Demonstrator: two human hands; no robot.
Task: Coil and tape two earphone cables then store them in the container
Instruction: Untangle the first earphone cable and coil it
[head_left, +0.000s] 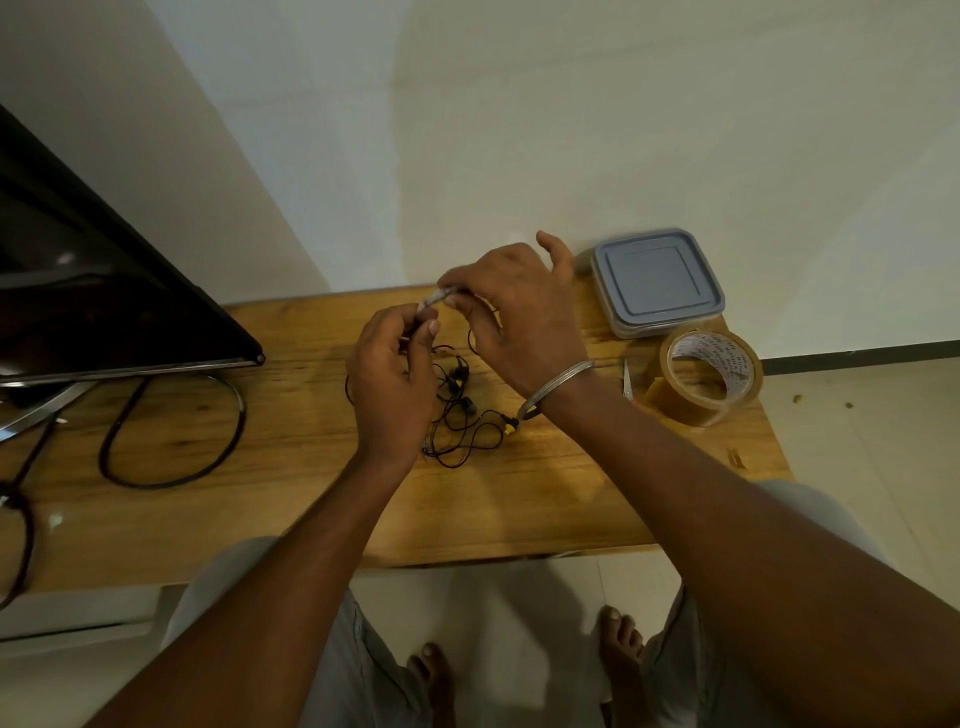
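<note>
The fingers of my left hand (392, 374) and right hand (511, 317) are pinched shut on a bit of tape (434, 300), and it could stick to itself or snag the earphone cables (460, 415) tangled on the counter (519, 499) just below them.

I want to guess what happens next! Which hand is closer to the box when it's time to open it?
The right hand, probably. The grey-lidded container sits at the table's far right, beside that hand's thumb. The left hand is farther away, and both hands pinch a piece of tape above the earphone cables.
</note>
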